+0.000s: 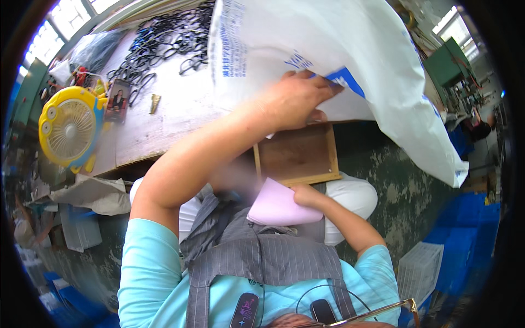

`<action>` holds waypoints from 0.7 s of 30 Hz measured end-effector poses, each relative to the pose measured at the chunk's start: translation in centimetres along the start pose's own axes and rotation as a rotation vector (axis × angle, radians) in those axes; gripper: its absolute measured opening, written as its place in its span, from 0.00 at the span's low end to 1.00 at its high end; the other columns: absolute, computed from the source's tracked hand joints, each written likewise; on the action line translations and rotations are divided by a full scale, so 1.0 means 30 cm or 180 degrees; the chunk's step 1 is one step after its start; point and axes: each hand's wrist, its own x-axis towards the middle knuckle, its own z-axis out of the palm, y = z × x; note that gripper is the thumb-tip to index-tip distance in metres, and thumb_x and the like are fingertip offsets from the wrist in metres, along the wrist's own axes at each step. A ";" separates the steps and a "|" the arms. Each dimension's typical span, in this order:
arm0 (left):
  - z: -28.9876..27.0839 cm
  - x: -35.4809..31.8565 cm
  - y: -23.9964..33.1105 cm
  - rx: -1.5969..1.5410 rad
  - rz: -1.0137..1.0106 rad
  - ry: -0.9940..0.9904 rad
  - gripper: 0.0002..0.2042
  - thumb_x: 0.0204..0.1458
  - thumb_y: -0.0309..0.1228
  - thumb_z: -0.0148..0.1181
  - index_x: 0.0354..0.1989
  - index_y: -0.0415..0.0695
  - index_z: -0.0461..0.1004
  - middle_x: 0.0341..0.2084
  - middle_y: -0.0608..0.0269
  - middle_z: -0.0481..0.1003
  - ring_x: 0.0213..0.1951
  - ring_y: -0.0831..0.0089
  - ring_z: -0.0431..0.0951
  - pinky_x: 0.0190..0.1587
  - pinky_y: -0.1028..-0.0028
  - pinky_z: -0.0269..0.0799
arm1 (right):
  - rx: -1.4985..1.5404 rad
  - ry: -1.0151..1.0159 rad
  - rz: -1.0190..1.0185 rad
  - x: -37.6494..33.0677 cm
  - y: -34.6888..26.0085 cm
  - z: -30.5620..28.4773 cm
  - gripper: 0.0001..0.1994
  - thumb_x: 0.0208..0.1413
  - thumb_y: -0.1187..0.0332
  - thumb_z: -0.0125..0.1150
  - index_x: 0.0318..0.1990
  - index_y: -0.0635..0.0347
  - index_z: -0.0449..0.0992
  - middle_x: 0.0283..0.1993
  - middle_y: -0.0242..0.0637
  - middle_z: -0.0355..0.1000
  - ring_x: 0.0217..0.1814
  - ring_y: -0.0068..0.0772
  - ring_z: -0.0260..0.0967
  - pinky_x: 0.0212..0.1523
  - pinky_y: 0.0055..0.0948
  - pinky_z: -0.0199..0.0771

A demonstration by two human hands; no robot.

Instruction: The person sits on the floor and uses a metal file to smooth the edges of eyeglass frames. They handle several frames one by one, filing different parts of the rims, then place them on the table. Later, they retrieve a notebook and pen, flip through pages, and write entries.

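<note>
My left hand [299,101] reaches across the worktable and lies on a big white plastic bag [306,33] with blue print. Its fingers are stretched toward the right over the bag's surface, beside a blue patch [350,81]. In my right hand [309,197], above my lap, is a folded pink sheet [281,203], pinched at its right edge; whether it is paper or cloth I cannot tell. Just beyond the pink sheet, an open wooden drawer [298,153] sticks out under the table edge. The bag hangs over the table's right side.
A heap of black looped pieces [158,41] covers the table's far left. A yellow and blue fan [70,131], a phone [117,101] and a small brass-coloured piece [155,104] are at the left. Blue crates [465,235] and a white basket [420,268] stand at right.
</note>
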 end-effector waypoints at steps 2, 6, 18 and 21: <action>-0.010 -0.021 -0.002 0.0088 0.0069 0.0038 0.29 0.45 0.36 0.67 0.59 0.51 0.69 0.51 0.59 0.72 0.53 0.56 0.71 0.57 0.58 0.64 | -0.0509 0.0490 -0.0143 0.013 -0.006 -0.012 0.18 0.48 0.66 0.50 0.44 0.59 0.80 0.45 0.54 0.75 0.48 0.56 0.73 0.49 0.45 0.71; -0.005 -0.058 0.006 0.0121 0.0074 0.0134 0.30 0.43 0.37 0.67 0.59 0.50 0.68 0.55 0.61 0.68 0.56 0.57 0.68 0.57 0.57 0.63 | -0.1173 0.1097 -0.0440 0.120 -0.088 -0.133 0.15 0.46 0.66 0.51 0.39 0.56 0.81 0.43 0.51 0.76 0.48 0.55 0.73 0.50 0.47 0.71; -0.427 -0.453 0.166 -0.3265 0.1280 -0.2040 0.28 0.54 0.47 0.58 0.55 0.35 0.68 0.48 0.43 0.71 0.47 0.45 0.72 0.49 0.57 0.71 | -0.1466 0.1016 -0.0490 -0.145 0.049 0.066 0.19 0.46 0.68 0.52 0.48 0.55 0.77 0.40 0.46 0.77 0.45 0.54 0.74 0.49 0.46 0.73; -0.571 -0.504 0.069 -0.3948 0.1873 -0.1225 0.28 0.53 0.47 0.61 0.48 0.29 0.72 0.48 0.43 0.74 0.48 0.50 0.77 0.49 0.62 0.74 | -0.1354 0.0687 -0.0492 -0.381 0.081 0.049 0.19 0.46 0.68 0.52 0.49 0.55 0.77 0.40 0.46 0.77 0.44 0.54 0.74 0.49 0.46 0.73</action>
